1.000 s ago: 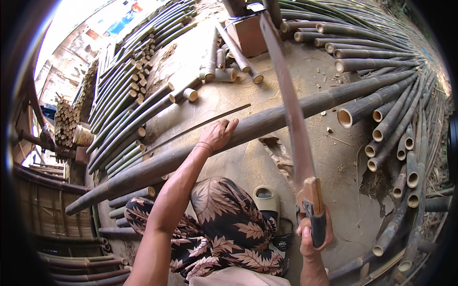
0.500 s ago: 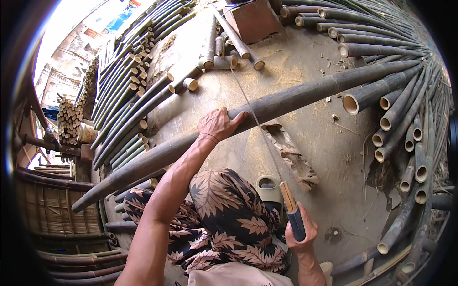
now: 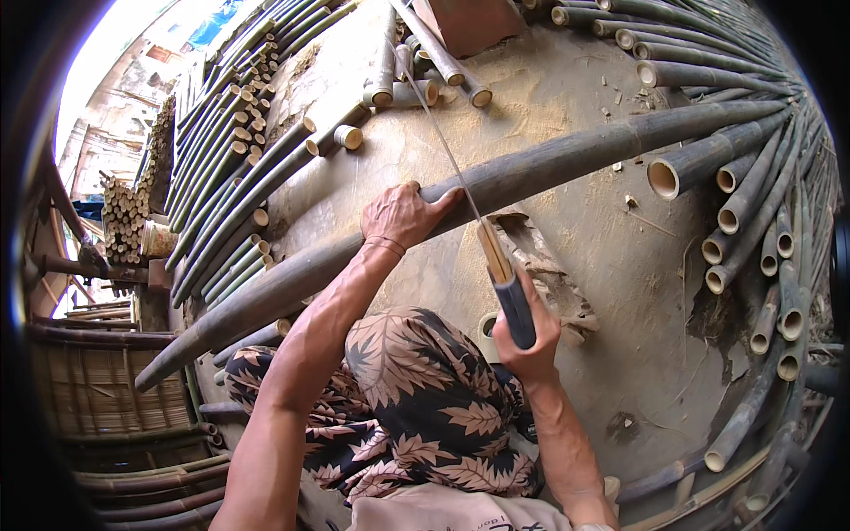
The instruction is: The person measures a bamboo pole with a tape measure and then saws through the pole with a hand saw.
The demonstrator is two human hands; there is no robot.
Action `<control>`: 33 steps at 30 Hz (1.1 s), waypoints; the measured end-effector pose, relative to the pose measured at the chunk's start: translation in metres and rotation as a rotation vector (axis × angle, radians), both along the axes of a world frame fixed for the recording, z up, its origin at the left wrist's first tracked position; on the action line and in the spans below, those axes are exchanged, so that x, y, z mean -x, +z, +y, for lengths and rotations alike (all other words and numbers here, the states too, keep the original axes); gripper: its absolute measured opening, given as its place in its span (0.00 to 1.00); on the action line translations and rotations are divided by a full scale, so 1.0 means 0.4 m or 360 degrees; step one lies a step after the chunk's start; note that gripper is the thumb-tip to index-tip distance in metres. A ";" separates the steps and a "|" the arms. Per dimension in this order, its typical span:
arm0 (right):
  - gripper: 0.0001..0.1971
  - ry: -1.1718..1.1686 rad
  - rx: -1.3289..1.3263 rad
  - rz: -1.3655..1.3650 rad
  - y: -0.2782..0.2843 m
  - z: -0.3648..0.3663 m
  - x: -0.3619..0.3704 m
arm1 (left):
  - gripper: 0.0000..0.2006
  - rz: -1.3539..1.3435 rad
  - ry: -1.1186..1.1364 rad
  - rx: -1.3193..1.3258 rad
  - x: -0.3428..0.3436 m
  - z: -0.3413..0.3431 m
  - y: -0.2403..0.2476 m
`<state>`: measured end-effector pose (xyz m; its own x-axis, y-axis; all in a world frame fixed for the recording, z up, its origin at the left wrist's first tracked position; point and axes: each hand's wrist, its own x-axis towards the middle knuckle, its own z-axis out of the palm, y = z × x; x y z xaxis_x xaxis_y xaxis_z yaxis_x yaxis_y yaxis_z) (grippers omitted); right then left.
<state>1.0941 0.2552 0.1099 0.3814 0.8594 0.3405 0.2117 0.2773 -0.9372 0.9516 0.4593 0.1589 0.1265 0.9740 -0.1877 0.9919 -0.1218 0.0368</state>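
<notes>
Bamboo pole (image 3: 567, 159) lies long across the dusty floor (image 3: 620, 292), running from 8 o'clock up to 2 o'clock. Left hand (image 3: 403, 215) presses down on it, fingers spread over the top. Right hand (image 3: 529, 332) is wrapped tight around the saw (image 3: 496, 257) handle — blade on the pole just at 3 o'clock of those fingers. A skidding blade could nick them — risky.

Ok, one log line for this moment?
left hand: pressing on long bamboo pole | right hand: gripping saw, blade on pole
</notes>
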 end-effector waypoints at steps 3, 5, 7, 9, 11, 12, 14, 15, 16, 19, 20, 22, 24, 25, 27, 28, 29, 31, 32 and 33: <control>0.27 -0.0005 0.0157 -0.0124 -0.004 -0.092 -0.019 | 0.44 0.0011 -0.0097 0.0011 0.036 0.011 -0.013; 0.25 -0.0087 0.0284 -0.0413 -0.015 -0.333 -0.036 | 0.39 -0.0088 -0.0359 -0.0042 0.077 0.015 -0.015; 0.24 -0.0066 0.0429 -0.0491 -0.020 -0.425 -0.055 | 0.37 0.0014 -0.0590 -0.0030 0.110 -0.003 -0.009; 0.24 -0.0030 0.0400 -0.0480 -0.011 -0.412 -0.079 | 0.37 0.0129 -0.0562 0.0103 0.074 0.008 0.002; 0.24 -0.0085 0.0234 -0.0338 -0.073 -0.247 -0.057 | 0.36 0.0118 -0.0555 0.0034 0.048 0.001 -0.026; 0.24 -0.0156 0.0077 -0.0413 -0.089 -0.133 -0.045 | 0.35 0.0118 -0.0546 -0.0001 0.039 -0.003 -0.035; 0.27 0.0038 0.0044 -0.0031 -0.032 0.063 -0.038 | 0.35 0.0132 -0.0481 0.0074 0.015 0.009 -0.010; 0.27 0.0040 0.0041 -0.0039 -0.031 0.048 -0.030 | 0.35 0.0136 -0.0475 0.0094 0.020 0.012 -0.005; 0.27 0.0039 0.0041 -0.0049 -0.029 0.020 -0.022 | 0.36 0.0138 -0.0473 0.0116 0.027 0.011 -0.004; 0.25 -0.0091 0.0406 -0.0466 -0.011 -0.349 -0.033 | 0.33 0.0045 -0.0511 0.0078 0.070 0.023 0.001; 0.25 0.0011 0.0533 -0.0431 0.006 -0.450 -0.051 | 0.33 0.0033 -0.0524 0.0081 0.079 0.024 -0.004; 0.25 0.0055 0.0830 -0.0634 0.021 -0.545 -0.067 | 0.33 0.0069 -0.0465 0.0070 0.089 0.025 -0.021; 0.25 -0.0019 0.0382 -0.0397 -0.053 -0.343 -0.057 | 0.33 0.0057 -0.0485 0.0008 0.064 0.026 -0.017; 0.25 -0.0152 0.0228 -0.0514 -0.076 -0.220 -0.032 | 0.33 0.0040 -0.0505 -0.0024 0.056 0.016 -0.031; 0.26 0.0012 0.0023 -0.0106 -0.053 0.047 -0.018 | 0.33 0.0022 -0.0496 -0.0004 0.034 0.013 -0.033; 0.27 0.0032 -0.0001 -0.0009 0.009 0.102 -0.011 | 0.33 0.0053 -0.0483 0.0008 0.048 0.014 -0.020; 0.27 0.0048 0.0060 -0.0081 -0.001 0.071 -0.011 | 0.32 0.0048 -0.0488 0.0030 0.042 0.014 -0.009; 0.27 -0.0020 0.0164 -0.0289 -0.017 -0.115 0.007 | 0.32 0.0039 -0.0450 0.0147 0.090 0.008 -0.014; 0.25 -0.0028 0.0411 -0.0441 -0.002 -0.259 -0.001 | 0.31 0.0009 -0.0500 0.0185 0.102 0.010 -0.010; 0.24 -0.0009 0.0491 -0.0480 0.016 -0.367 -0.028 | 0.31 -0.0004 -0.0496 0.0092 0.094 0.031 0.006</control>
<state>1.1054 0.1083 0.1164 0.3090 0.9366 0.1650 0.4897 -0.0080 -0.8718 0.9140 0.4716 0.1612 0.4179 0.8760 -0.2407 0.9070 -0.4175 0.0550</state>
